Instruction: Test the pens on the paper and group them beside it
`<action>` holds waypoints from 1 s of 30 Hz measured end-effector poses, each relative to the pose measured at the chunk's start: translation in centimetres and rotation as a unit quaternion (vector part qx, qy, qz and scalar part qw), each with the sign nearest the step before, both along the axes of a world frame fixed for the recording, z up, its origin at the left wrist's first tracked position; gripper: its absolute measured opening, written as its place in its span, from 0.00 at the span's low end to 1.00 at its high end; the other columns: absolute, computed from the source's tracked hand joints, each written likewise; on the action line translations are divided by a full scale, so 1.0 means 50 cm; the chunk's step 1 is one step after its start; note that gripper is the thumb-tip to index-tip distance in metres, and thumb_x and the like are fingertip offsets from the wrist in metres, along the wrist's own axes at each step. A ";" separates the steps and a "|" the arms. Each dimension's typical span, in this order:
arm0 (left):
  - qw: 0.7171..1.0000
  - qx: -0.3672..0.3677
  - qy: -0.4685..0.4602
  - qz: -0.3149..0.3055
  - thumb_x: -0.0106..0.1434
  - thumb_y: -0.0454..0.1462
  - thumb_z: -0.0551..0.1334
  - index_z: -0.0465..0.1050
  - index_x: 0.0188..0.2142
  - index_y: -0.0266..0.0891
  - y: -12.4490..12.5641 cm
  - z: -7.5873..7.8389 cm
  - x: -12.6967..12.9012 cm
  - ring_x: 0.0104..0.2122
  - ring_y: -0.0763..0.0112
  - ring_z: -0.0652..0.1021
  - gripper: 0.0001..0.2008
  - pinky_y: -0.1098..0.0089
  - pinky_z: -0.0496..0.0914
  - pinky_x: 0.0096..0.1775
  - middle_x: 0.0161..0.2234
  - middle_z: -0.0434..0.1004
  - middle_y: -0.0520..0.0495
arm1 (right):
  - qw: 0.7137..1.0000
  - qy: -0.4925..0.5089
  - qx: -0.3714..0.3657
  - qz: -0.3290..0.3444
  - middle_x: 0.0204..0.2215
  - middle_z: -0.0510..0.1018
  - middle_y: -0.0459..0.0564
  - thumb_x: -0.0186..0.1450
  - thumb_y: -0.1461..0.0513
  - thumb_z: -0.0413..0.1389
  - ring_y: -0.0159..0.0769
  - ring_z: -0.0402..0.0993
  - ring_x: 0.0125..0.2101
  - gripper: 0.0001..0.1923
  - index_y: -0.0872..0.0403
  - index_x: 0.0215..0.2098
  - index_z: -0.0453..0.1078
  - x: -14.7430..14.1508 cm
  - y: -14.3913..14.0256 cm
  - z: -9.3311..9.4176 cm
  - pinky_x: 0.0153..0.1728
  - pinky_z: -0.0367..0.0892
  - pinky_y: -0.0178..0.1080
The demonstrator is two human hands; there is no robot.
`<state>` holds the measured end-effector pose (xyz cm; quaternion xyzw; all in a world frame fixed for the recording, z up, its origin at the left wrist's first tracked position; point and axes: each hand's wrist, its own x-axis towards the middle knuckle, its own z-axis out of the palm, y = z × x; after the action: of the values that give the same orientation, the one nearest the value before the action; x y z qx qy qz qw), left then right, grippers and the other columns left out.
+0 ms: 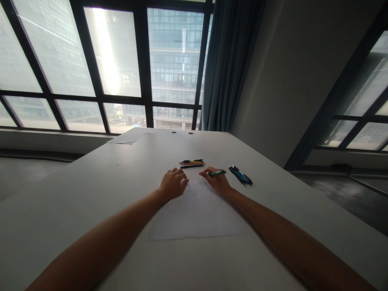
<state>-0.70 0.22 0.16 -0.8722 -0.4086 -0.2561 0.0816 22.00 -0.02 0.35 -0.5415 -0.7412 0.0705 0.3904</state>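
Note:
A white sheet of paper lies flat on the table, with small faint marks near its far edge. My right hand rests over the sheet's far right part, its fingers closed round a green pen. The pen slants, and its tip is hidden by the fingers. On the far left part of the paper lies my left hand, palm down, fingers and thumb spread and holding nothing.
Beyond my hands lies a small group of pens, black, yellow and reddish. More pens, dark, green and blue, lie right of my right hand. Other papers sit at the far left of the white table. A blue curtain hangs behind.

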 end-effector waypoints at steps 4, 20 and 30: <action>0.992 0.070 0.017 -0.103 0.70 0.46 0.49 0.69 0.54 0.39 -0.011 0.013 -0.003 0.42 0.61 0.73 0.21 0.60 0.66 0.45 0.42 0.76 0.41 | 0.990 -0.104 0.098 -0.010 0.43 0.79 0.57 0.68 0.52 0.53 0.42 0.76 0.41 0.17 0.55 0.45 0.72 -0.003 -0.004 0.003 0.40 0.67 0.39; 0.937 0.157 0.059 -0.305 0.70 0.45 0.50 0.67 0.54 0.36 -0.024 0.011 0.015 0.41 0.62 0.75 0.20 0.61 0.69 0.43 0.42 0.77 0.39 | 0.994 -0.091 0.056 -0.015 0.39 0.80 0.52 0.65 0.59 0.55 0.41 0.76 0.39 0.17 0.54 0.50 0.69 -0.056 -0.032 0.012 0.42 0.68 0.39; 0.942 0.136 0.037 -0.305 0.71 0.41 0.49 0.62 0.58 0.35 -0.018 0.008 0.012 0.42 0.62 0.74 0.20 0.61 0.70 0.45 0.44 0.76 0.38 | 0.967 0.221 -0.053 0.117 0.32 0.75 0.48 0.62 0.58 0.50 0.29 0.70 0.20 0.16 0.55 0.46 0.69 -0.046 -0.021 0.020 0.22 0.68 0.33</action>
<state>-0.12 -0.70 0.56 -0.9445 -0.0807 -0.2894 0.1329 19.70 -1.08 1.35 -0.4422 -0.6896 0.2730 0.5044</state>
